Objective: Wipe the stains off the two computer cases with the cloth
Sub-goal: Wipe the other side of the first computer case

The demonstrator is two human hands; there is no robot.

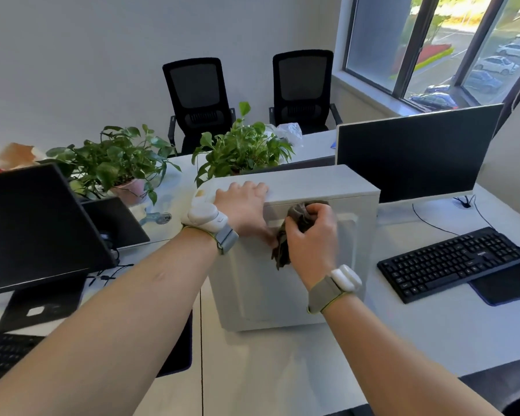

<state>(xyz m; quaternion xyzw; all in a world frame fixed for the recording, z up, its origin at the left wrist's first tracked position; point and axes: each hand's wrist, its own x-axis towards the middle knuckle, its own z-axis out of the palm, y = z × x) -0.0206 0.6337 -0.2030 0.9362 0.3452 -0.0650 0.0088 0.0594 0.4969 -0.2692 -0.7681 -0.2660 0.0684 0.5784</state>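
A white computer case (312,181) stands upright on the desk in the middle of the view. My left hand (243,202) lies over its top left edge, palm down, fingers on the top panel and thumb on the side. My right hand (311,235) is closed around a crumpled dark brown cloth (285,244) and presses it against the upper part of the case's near side panel. Part of the cloth hangs below my fist. Only one case is in view.
A black monitor (415,154) stands right of the case, with a black keyboard (451,262) and mouse pad (511,286) in front. Another monitor (33,226) and keyboard (3,355) sit left. Two potted plants (243,145) and two black chairs (198,97) are behind.
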